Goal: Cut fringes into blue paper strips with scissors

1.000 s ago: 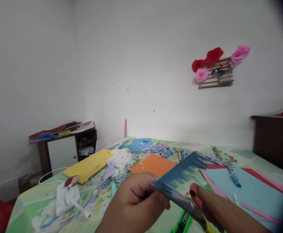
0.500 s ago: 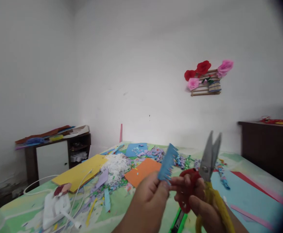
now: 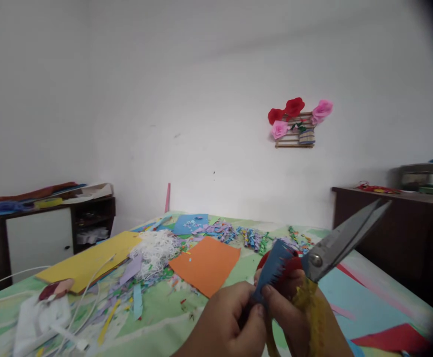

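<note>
A narrow strip of blue paper (image 3: 274, 267), matte and thin, has one long edge cut into a fine fringe of short teeth, and it stands tilted up and to the right above the table. The left hand (image 3: 227, 322) pinches its lower end, thumb and forefinger pressed together on the paper, while the fingertips (image 3: 266, 292) of the right hand (image 3: 298, 317) meet the same lower end from the other side, so the strip rises from between the two hands. The right hand is also closed around a pair of scissors (image 3: 335, 248) with dull steel blades, a round pivot screw, and handles that look red on one loop and yellow on the other; the blades point up and to the right, nearly together, just behind and beside the strip's upper end. Below, the table (image 3: 164, 317) carries a green patterned cloth. An orange sheet (image 3: 205, 263) lies flat just beyond the hands, a yellow sheet (image 3: 90, 258) further left, and a tangle of white paper shreds (image 3: 155, 250) between them. A light blue sheet (image 3: 346, 297) and a red sheet (image 3: 395, 339) lie to the right. Curled lilac and green offcuts (image 3: 246, 235) litter the far side. A white cable and charger (image 3: 49, 317) sit at the near left. On the wall hangs a small slatted rack with red and pink paper flowers (image 3: 296, 121).
</note>
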The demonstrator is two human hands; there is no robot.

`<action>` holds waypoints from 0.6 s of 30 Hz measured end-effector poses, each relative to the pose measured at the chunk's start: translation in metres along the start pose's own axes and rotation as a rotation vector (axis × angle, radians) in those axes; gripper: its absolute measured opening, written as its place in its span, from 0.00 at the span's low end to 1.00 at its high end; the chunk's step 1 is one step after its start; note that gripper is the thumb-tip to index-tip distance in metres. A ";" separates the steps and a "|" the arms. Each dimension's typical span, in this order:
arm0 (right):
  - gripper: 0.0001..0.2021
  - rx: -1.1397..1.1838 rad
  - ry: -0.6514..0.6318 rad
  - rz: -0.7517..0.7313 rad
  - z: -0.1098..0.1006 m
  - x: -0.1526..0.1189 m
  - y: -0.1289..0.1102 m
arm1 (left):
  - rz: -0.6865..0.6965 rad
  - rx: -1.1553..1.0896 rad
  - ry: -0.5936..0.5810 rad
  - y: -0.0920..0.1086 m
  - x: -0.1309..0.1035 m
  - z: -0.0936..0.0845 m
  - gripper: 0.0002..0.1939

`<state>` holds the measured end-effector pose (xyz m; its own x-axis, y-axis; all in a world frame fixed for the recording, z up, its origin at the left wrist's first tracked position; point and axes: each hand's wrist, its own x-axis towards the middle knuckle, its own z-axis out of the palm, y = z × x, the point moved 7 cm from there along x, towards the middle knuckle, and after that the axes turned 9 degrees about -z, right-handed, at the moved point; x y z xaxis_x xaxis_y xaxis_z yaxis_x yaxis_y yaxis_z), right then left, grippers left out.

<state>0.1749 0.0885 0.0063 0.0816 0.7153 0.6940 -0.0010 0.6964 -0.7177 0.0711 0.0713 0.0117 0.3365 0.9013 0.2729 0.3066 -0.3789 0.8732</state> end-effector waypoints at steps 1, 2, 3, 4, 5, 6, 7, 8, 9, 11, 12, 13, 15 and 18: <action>0.03 -0.006 -0.010 0.000 -0.001 0.001 -0.001 | -0.017 0.009 0.002 -0.002 0.000 0.000 0.08; 0.03 -0.006 -0.024 -0.001 -0.002 0.002 -0.002 | -0.033 0.017 0.007 -0.003 -0.001 -0.001 0.08; 0.03 0.000 -0.041 -0.004 -0.002 0.003 -0.004 | -0.044 0.029 0.019 -0.004 -0.001 -0.002 0.08; 0.03 0.007 -0.061 -0.009 -0.001 0.004 -0.006 | -0.047 0.045 0.037 -0.003 -0.002 -0.004 0.08; 0.02 0.012 -0.074 -0.014 0.000 0.005 -0.008 | -0.041 0.065 0.059 -0.002 -0.003 -0.006 0.07; 0.02 0.009 -0.083 -0.016 0.000 0.005 -0.010 | -0.028 0.087 0.079 0.001 -0.004 -0.008 0.07; 0.02 -0.002 -0.090 -0.013 0.001 0.006 -0.010 | -0.013 0.108 0.098 0.004 -0.005 -0.010 0.07; 0.03 -0.016 -0.091 -0.006 0.001 0.006 -0.010 | 0.005 0.126 0.115 0.007 -0.006 -0.012 0.07; 0.03 -0.026 -0.088 0.000 0.002 0.005 -0.010 | 0.025 0.144 0.134 0.009 -0.007 -0.014 0.07; 0.02 -0.036 -0.081 0.014 0.003 0.004 -0.010 | 0.076 0.193 0.188 0.014 -0.008 -0.017 0.08; 0.02 -0.036 -0.077 0.019 0.004 0.003 -0.010 | 0.108 0.229 0.222 0.016 -0.010 -0.019 0.08; 0.02 -0.033 -0.077 0.023 0.005 0.002 -0.011 | 0.144 0.272 0.258 0.017 -0.011 -0.020 0.08; 0.03 -0.028 -0.091 0.035 0.007 0.000 -0.012 | 0.219 0.369 0.324 0.021 -0.014 -0.022 0.08; 0.04 0.011 -0.135 0.045 0.010 -0.004 -0.012 | 0.325 0.511 0.392 0.026 -0.018 -0.022 0.09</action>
<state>0.1650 0.0779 0.0127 -0.0536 0.7469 0.6628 -0.0124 0.6632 -0.7483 0.0533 0.0502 0.0384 0.1665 0.6992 0.6953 0.6556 -0.6052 0.4517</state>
